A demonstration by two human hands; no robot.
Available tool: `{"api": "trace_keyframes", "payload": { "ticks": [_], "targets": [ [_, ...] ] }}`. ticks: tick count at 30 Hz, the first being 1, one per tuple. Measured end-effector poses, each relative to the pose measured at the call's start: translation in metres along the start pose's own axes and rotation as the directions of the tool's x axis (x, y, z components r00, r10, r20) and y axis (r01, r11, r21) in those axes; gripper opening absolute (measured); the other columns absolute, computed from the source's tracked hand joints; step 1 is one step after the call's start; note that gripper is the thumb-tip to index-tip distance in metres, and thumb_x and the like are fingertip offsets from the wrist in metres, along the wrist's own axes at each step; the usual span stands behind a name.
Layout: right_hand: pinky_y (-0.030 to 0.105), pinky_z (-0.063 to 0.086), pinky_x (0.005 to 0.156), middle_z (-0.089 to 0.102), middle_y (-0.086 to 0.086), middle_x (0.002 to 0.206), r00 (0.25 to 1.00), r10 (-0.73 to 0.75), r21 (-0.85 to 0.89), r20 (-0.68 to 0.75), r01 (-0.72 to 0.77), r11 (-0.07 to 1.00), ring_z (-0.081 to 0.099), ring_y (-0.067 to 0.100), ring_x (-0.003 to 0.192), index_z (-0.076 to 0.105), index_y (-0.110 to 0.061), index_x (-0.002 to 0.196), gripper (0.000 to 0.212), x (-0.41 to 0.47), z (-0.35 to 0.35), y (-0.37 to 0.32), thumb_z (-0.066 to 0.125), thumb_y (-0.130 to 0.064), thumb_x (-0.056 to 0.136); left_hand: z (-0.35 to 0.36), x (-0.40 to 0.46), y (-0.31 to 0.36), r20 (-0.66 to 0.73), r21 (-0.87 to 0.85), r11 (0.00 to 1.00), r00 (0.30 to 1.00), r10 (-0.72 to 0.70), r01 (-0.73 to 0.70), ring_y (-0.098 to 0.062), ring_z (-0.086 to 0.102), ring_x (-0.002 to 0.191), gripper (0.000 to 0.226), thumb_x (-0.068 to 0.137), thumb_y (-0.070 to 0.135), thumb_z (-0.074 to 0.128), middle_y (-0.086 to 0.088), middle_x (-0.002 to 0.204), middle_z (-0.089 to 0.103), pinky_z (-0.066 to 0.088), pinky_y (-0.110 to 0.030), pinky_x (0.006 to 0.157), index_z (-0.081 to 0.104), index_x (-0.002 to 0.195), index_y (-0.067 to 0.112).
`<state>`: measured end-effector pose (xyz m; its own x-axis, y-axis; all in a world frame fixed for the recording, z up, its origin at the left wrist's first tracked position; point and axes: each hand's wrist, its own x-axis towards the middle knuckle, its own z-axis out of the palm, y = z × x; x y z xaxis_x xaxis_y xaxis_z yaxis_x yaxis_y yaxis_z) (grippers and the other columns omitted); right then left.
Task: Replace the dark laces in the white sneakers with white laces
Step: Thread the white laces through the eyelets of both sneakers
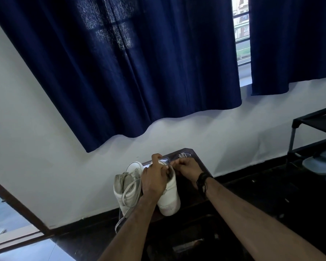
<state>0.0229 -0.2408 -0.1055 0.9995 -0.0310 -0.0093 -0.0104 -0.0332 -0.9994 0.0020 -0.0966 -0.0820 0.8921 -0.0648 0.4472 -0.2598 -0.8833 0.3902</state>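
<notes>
Head view, single frame. Two white sneakers stand side by side on a small dark table (196, 159) set against the far wall. The left sneaker (127, 187) has its tongue pulled up and a white lace (129, 187) threaded loosely through it, with loose ends trailing down over its near side and off the table's near edge. The right sneaker (170, 193) stands heel toward the camera, touching the left one. One further bundle of pale lace (183, 155) lies on the far right part of the table top, apart from both shoes (its colour reads as white or light grey; I cannot tell more).

Two hands are in view. The left hand (154, 178) lies over the top of the right sneaker with fingers curled round its collar and upper, gripping it. The right hand (186, 168) sits just beside the same sneaker's far right side, fingers drawn together in a narrow pinch; what it pinches is too small to tell. A dark band (202, 180) circles the right wrist.

Elsewhere: two navy curtains (120, 72) hang over the window, and one black shoe rack (316, 140) at the far right holds pale slippers (320, 162).
</notes>
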Motion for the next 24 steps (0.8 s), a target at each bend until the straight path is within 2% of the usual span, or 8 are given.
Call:
{"api": "trace_keyframes", "payload": {
  "ticks": [5, 6, 9, 11, 16, 18, 21, 24],
  "targets": [
    [0.013, 0.047, 0.077, 0.074, -0.001, 0.094, 0.995, -0.101, -0.279, 0.004, 0.098, 0.955, 0.065, 0.011, 0.089, 0.075, -0.014, 0.09, 0.017, 0.0, 0.003, -0.002, 0.059, -0.01, 0.087, 0.0, 0.001, -0.001, 0.003, -0.01, 1.0, 1.0, 0.006, -0.006, -0.033, 0.063, 0.085, 0.039, 0.092, 0.024, 0.049, -0.004, 0.084, 0.071, 0.048, -0.043, 0.075, 0.035, 0.128, 0.027],
    [0.014, 0.045, 0.074, 0.072, 0.002, 0.095, 0.992, -0.123, -0.329, 0.005, 0.117, 0.937, 0.064, 0.014, 0.088, 0.073, -0.012, 0.092, 0.016, -0.001, 0.005, -0.002, 0.057, -0.011, 0.089, 0.0, 0.001, -0.001, 0.007, -0.017, 1.0, 1.0, 0.003, -0.003, -0.033, 0.063, 0.086, 0.038, 0.092, 0.025, 0.048, -0.004, 0.085, 0.071, 0.047, -0.043, 0.076, 0.035, 0.128, 0.028],
    [0.03, 0.045, 0.078, 0.069, 0.007, 0.094, 0.985, -0.172, -0.41, -0.026, 0.146, 0.9, 0.062, 0.023, 0.09, 0.067, -0.008, 0.092, 0.014, -0.001, 0.011, -0.003, 0.054, -0.013, 0.09, 0.0, 0.001, -0.002, 0.01, 0.001, 0.999, 0.999, 0.044, -0.044, -0.03, 0.064, 0.09, 0.035, 0.095, 0.03, 0.047, -0.002, 0.089, 0.072, 0.046, -0.041, 0.079, 0.035, 0.128, 0.026],
    [0.03, 0.043, 0.077, 0.068, 0.007, 0.095, 0.981, -0.193, -0.432, -0.036, 0.159, 0.888, 0.06, 0.023, 0.09, 0.064, -0.01, 0.09, 0.01, -0.002, 0.011, -0.004, 0.054, -0.013, 0.089, 0.0, -0.001, 0.0, -0.01, 0.042, 0.996, 0.997, 0.081, -0.08, -0.027, 0.063, 0.095, 0.033, 0.096, 0.029, 0.049, -0.002, 0.094, 0.072, 0.042, -0.038, 0.083, 0.043, 0.127, 0.02],
    [0.033, 0.047, 0.083, 0.065, 0.003, 0.101, 0.983, -0.141, -0.426, -0.121, 0.077, 0.901, 0.061, 0.025, 0.097, 0.055, -0.025, 0.081, 0.014, 0.001, 0.005, -0.002, 0.05, -0.016, 0.091, -0.003, -0.007, 0.003, -0.049, 0.054, 0.996, 0.996, 0.073, -0.07, -0.026, 0.063, 0.088, 0.011, 0.093, 0.023, 0.053, -0.001, 0.09, 0.072, 0.042, -0.038, 0.083, 0.054, 0.103, 0.019],
    [0.034, 0.047, 0.085, 0.064, 0.006, 0.104, 0.983, -0.13, -0.423, -0.133, 0.063, 0.904, 0.06, 0.027, 0.098, 0.055, -0.023, 0.083, 0.014, 0.001, 0.004, -0.003, 0.048, -0.017, 0.094, -0.001, -0.006, 0.002, -0.031, 0.093, 0.994, 0.998, 0.061, -0.058, -0.027, 0.064, 0.087, 0.008, 0.096, 0.027, 0.049, 0.0, 0.089, 0.072, 0.042, -0.038, 0.083, 0.054, 0.094, 0.02],
    [0.026, 0.039, 0.074, 0.066, 0.001, 0.088, 0.99, -0.079, -0.269, -0.113, 0.046, 0.962, 0.06, 0.019, 0.085, 0.059, -0.013, 0.083, 0.023, -0.003, 0.008, -0.006, 0.049, -0.025, 0.099, 0.001, -0.004, 0.001, -0.004, 0.151, 0.985, 0.996, 0.086, -0.084, -0.026, 0.064, 0.088, 0.01, 0.097, 0.028, 0.045, -0.001, 0.091, 0.072, 0.039, -0.038, 0.083, 0.052, 0.094, 0.021],
    [0.024, 0.048, 0.082, 0.074, 0.002, 0.094, 0.998, -0.029, -0.036, -0.048, 0.028, 0.999, 0.064, 0.011, 0.087, 0.075, -0.011, 0.089, 0.021, -0.003, 0.011, -0.004, 0.06, -0.026, 0.094, 0.002, -0.003, 0.0, 0.001, 0.161, 0.984, 0.997, 0.083, -0.082, -0.023, 0.062, 0.09, 0.012, 0.098, 0.029, 0.043, 0.0, 0.092, 0.071, 0.037, -0.038, 0.084, 0.053, 0.096, 0.023]
  ]
}}
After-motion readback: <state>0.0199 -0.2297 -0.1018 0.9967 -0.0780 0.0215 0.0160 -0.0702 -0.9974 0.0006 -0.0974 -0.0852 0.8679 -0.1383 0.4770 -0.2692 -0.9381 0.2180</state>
